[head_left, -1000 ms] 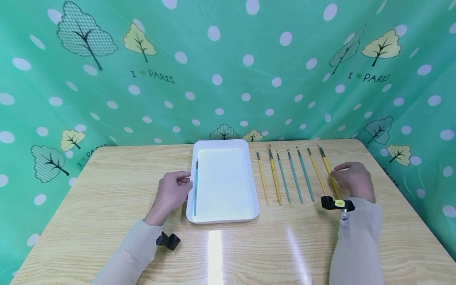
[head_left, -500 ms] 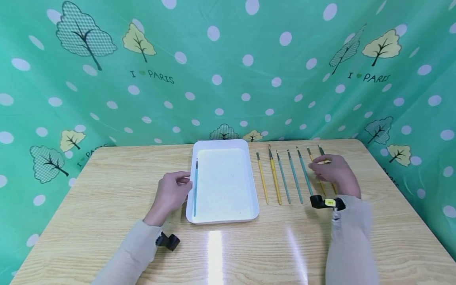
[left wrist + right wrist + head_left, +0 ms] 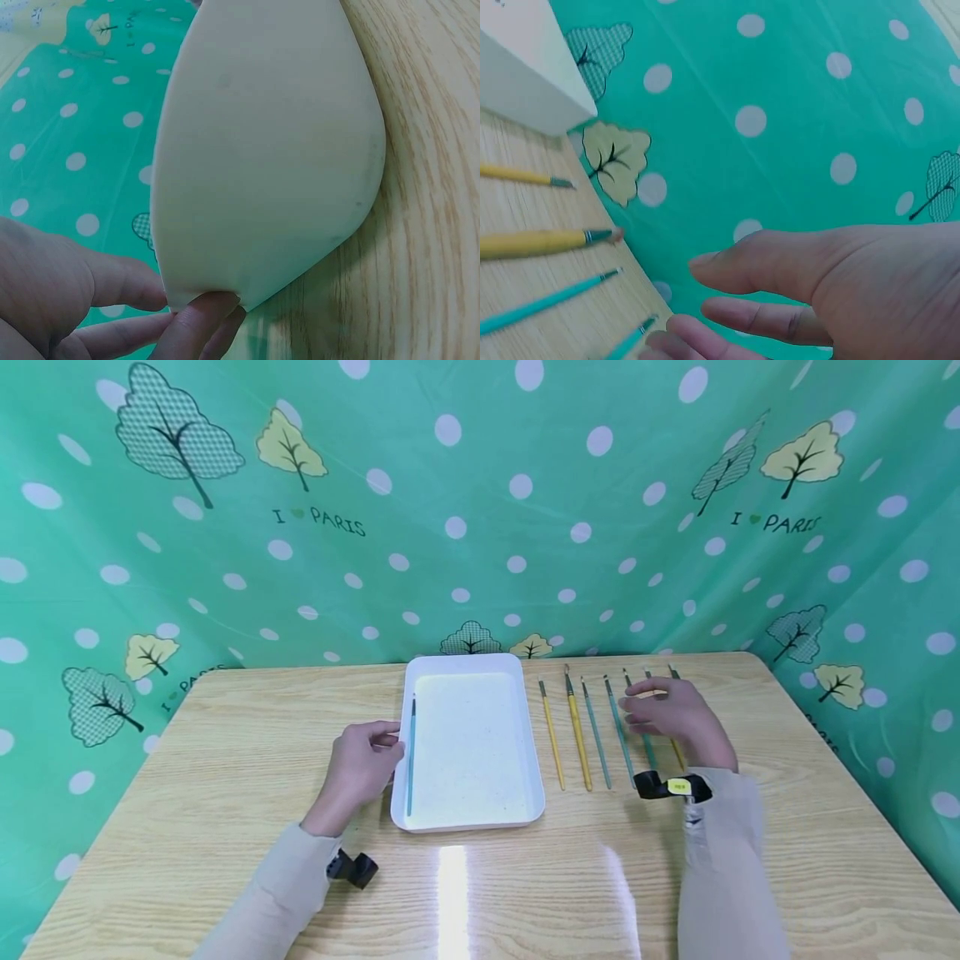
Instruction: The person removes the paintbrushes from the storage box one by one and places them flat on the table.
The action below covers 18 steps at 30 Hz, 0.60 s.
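My left hand (image 3: 363,764) grips the left side of a white rectangular tray (image 3: 480,743); in the left wrist view, thumb and fingers pinch the tray's wall (image 3: 270,150). Inside the tray, along its left side, lies one teal paintbrush (image 3: 412,760). My right hand (image 3: 678,714) is over the row of brushes to the right, its fingers loosely bent and holding nothing. Under and beside it are a teal paintbrush (image 3: 649,752) and a thin yellow paintbrush (image 3: 678,754), both partly covered. The thick yellow brush at the far right is mostly hidden by the hand.
Between the tray and my right hand lie a thin yellow brush (image 3: 552,735), a thick yellow brush (image 3: 578,731) and two teal brushes, all bristles toward the back. A green patterned curtain (image 3: 480,527) hangs behind the wooden table (image 3: 225,760).
My right hand has moved left, from the thick yellow brush at the far right toward the teal brushes. The left hand and tray have stayed put.
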### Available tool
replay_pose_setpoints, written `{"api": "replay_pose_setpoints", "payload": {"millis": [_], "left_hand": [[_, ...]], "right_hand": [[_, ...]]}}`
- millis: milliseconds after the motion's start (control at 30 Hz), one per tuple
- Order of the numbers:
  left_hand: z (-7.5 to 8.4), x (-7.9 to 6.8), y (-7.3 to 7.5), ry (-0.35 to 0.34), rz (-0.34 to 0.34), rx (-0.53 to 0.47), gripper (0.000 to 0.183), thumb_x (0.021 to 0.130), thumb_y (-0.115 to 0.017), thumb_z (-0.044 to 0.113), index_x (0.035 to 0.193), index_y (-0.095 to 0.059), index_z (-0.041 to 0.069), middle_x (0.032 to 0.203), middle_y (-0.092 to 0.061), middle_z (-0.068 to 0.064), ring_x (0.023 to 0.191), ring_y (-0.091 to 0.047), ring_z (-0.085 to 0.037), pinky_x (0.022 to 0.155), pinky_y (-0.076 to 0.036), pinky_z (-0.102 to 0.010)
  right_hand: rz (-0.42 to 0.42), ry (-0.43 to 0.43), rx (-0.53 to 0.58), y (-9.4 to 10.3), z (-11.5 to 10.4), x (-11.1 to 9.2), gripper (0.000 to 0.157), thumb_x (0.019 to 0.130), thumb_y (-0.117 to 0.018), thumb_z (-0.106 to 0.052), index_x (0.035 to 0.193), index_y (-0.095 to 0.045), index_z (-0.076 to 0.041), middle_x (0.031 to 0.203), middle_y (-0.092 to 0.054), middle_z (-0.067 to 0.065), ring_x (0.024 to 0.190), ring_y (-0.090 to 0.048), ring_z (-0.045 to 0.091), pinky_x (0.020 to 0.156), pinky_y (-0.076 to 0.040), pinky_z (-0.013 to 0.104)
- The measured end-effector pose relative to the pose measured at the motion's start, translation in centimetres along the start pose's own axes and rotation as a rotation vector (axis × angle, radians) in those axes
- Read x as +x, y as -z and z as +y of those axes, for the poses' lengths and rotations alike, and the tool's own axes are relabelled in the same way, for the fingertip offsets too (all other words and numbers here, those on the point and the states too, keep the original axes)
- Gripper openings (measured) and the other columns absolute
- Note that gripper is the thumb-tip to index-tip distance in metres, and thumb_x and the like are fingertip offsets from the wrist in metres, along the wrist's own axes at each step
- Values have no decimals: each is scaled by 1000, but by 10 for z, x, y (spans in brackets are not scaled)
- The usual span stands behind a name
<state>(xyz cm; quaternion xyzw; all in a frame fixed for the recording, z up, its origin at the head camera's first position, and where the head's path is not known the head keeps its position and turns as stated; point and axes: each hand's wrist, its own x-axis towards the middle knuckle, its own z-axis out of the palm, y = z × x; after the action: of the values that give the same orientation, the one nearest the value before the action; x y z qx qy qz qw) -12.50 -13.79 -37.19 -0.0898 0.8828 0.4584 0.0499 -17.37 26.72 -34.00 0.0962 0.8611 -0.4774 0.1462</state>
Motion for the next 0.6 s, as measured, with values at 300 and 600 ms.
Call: {"api": "replay_pose_setpoints", "payload": {"millis": [300, 600], "left_hand": [[0, 0, 0, 3, -3, 3, 37, 100, -59, 10, 135, -63, 1, 116, -67, -20, 93, -68, -24, 68, -63, -27], [1, -1, 0, 2, -1, 2, 37, 100, -59, 10, 135, -63, 0, 116, -67, -20, 94, -68, -24, 69, -63, -28]], "right_hand": [[-21, 25, 81, -21, -11, 3, 53, 98, -66, -26, 141, -51, 1, 134, -62, 25, 106, -71, 27, 97, -61, 43], [-14, 24, 103, -40, -23, 5, 45, 99, -65, -23, 137, -54, 0, 130, -62, 23, 111, -69, 33, 98, -60, 45]]}}
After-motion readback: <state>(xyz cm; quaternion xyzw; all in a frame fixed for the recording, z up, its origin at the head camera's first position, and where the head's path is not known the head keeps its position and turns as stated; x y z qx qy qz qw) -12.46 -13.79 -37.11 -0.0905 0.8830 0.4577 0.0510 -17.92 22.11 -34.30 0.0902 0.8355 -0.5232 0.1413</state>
